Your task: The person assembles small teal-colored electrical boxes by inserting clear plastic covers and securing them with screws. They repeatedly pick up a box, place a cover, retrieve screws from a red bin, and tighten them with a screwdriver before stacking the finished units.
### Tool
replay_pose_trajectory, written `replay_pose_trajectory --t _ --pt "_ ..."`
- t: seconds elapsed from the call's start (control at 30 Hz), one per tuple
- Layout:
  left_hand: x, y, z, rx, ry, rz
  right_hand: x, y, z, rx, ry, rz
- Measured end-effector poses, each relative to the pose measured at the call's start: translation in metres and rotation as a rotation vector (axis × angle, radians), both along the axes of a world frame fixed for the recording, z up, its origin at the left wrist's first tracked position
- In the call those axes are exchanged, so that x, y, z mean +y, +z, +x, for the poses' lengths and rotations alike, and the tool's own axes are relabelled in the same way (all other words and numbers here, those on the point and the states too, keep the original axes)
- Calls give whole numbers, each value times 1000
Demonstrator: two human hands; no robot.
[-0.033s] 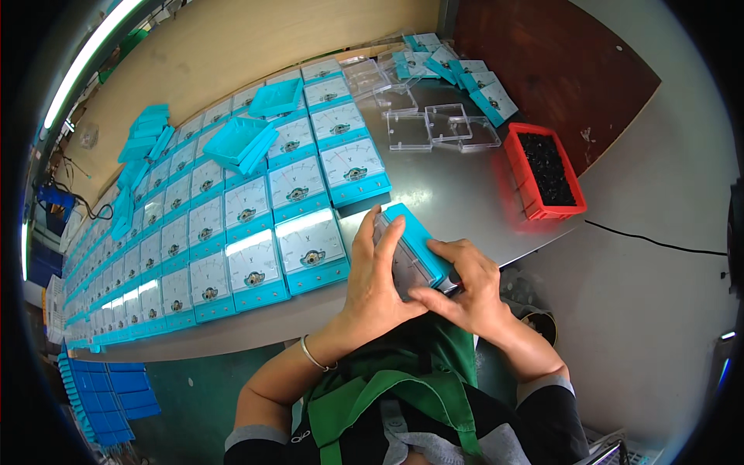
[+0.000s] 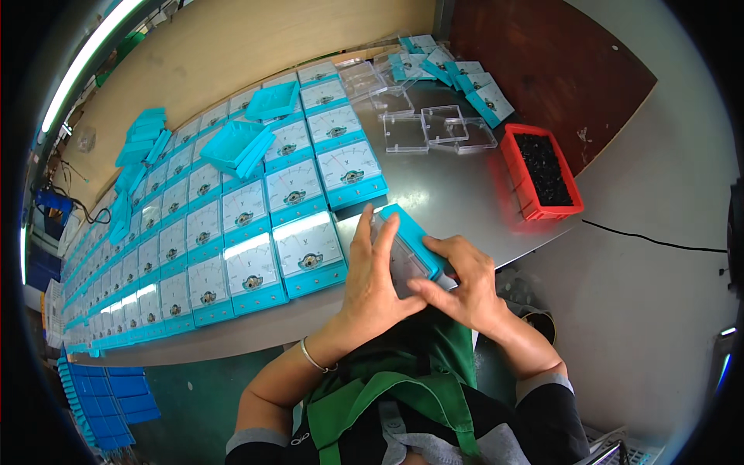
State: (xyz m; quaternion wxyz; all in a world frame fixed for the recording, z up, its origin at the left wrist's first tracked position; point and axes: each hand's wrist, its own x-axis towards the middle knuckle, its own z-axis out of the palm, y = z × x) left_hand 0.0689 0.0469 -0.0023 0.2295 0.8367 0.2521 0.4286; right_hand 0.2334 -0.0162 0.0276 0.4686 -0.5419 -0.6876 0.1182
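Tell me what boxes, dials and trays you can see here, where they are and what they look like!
Held meter: teal square case with a clear front, between the left hand and right hand.
Meter rows: white dial faces in teal frames, across the table's left.
Clear covers: see-through squares, far side of the table.
Red bin: rectangular, holds small black parts, on the right.
Teal shells: empty, lying on the rows.
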Motion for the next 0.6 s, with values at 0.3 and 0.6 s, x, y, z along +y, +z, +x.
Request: replay_pose_trajectory --t 0.3,0.6 --pt "16 -1 -36 613 -184 309 81 -12 53 25 272 -525" --pt "44 4 -29 639 -36 217 222 -23 162 -846 -660 -409"
